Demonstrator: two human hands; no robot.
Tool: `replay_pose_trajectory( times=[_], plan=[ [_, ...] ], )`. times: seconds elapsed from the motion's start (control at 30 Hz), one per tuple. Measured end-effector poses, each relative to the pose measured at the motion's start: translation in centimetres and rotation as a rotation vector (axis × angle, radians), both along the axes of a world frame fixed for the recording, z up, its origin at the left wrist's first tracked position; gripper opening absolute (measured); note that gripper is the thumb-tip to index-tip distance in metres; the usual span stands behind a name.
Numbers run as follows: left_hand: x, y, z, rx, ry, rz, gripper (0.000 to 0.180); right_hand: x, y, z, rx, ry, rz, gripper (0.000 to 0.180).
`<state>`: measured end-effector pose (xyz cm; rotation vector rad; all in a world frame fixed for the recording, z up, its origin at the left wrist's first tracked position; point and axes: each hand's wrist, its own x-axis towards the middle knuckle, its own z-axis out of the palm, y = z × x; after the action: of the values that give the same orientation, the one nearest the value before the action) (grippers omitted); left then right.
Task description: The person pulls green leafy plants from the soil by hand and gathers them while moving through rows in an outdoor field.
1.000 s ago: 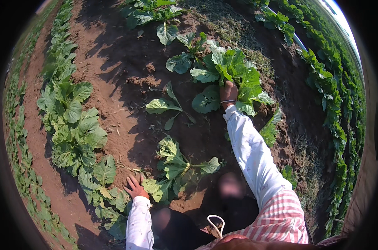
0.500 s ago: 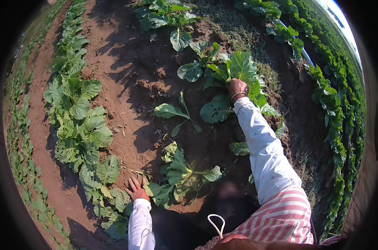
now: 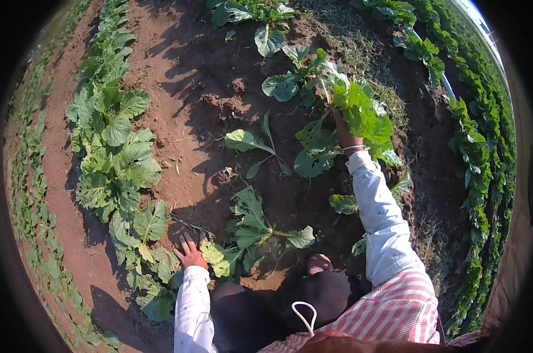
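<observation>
My right hand (image 3: 342,130) reaches forward and is closed around the base of a large leafy green plant (image 3: 360,109), whose leaves rise above my fingers. My left hand (image 3: 190,252) rests flat on the brown soil (image 3: 178,70) with fingers spread, next to a small leafy plant (image 3: 251,226) close to my knees. Another small plant (image 3: 251,144) lies low on the soil between the two hands. Both arms wear white sleeves.
A dense row of leafy greens (image 3: 113,147) runs along the left. A second row of plants (image 3: 478,153) lines the right edge, with a pale pipe (image 3: 445,85) beside it. Dry grass (image 3: 360,35) covers the ground at the back. My dark-trousered knees (image 3: 319,294) are below.
My right hand has lifted the large plant upward, so its leaves now stand higher over the soil. My left hand has stayed planted on the ground.
</observation>
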<state>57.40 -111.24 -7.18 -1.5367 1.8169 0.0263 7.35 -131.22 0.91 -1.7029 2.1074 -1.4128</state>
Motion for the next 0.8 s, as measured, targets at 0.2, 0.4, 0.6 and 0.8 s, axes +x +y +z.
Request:
replay_pose_trajectory(
  times=[0.2,0.4,0.6,0.8],
  plan=[
    [0.4,0.3,-0.8,-0.190,0.089,-0.092,0.060,7.3,-2.9,4.2,0.143,0.182,0.860,0.030],
    [-0.2,0.1,0.2,-0.116,0.048,-0.054,0.063,16.7,0.4,-5.7,0.768,0.470,0.571,0.036],
    [-0.3,-0.1,0.4,-0.058,0.059,-0.016,0.077,15.7,5.9,-8.3,0.437,0.205,0.757,0.035],
    [-0.8,-0.6,0.9,0.041,-0.010,0.036,0.053,18.3,14.8,-8.4,0.731,0.360,1.138,0.052]
  ],
)
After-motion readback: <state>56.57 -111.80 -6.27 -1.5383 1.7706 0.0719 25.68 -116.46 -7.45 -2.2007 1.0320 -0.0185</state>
